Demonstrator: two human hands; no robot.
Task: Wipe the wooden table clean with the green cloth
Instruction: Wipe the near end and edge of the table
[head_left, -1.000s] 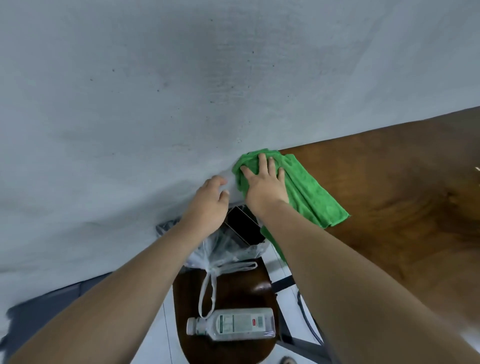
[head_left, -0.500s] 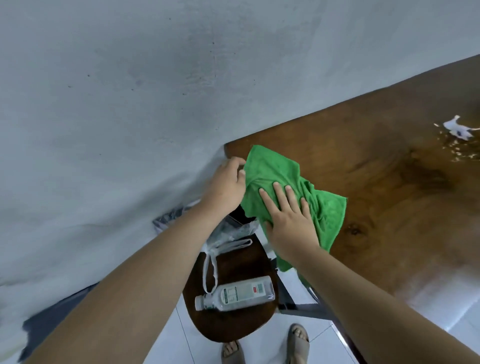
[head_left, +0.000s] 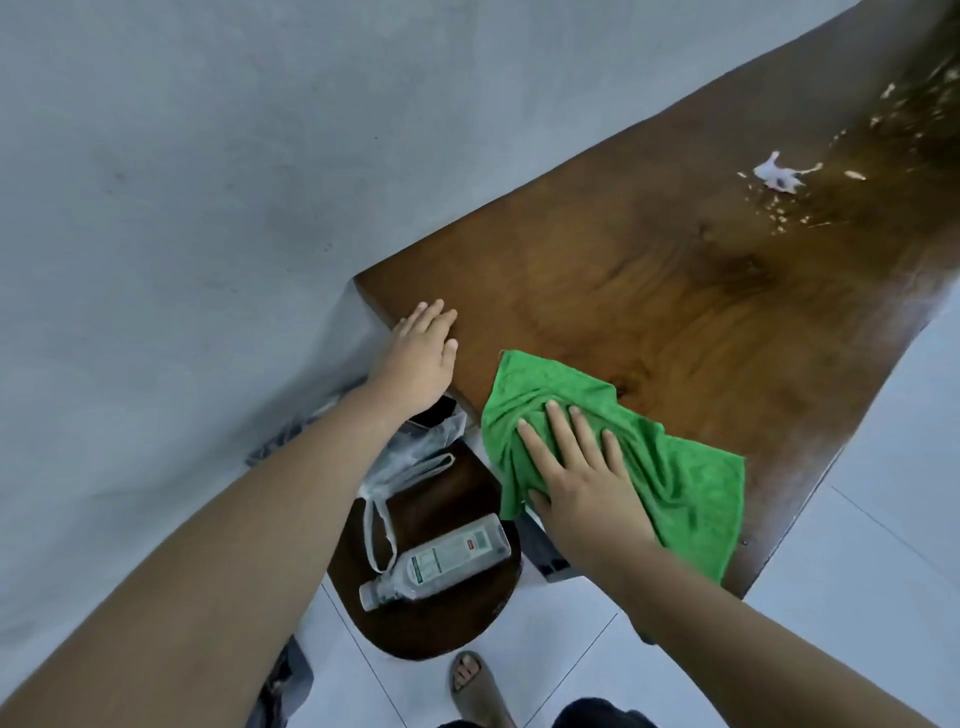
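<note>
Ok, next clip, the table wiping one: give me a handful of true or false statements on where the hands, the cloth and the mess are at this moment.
1. The right hand lies flat on the green cloth. True.
2. The left hand grips the cloth. False: it rests open on the wooden table near its corner, apart from the cloth.
3. A white spill with scattered crumbs lies on the far part of the table, beyond the cloth. True.
4. The plastic bottle stands upright on the table. False: it lies on its side on the dark stool below.
5. The cloth covers the spill. False: bare wood separates them.
</note>
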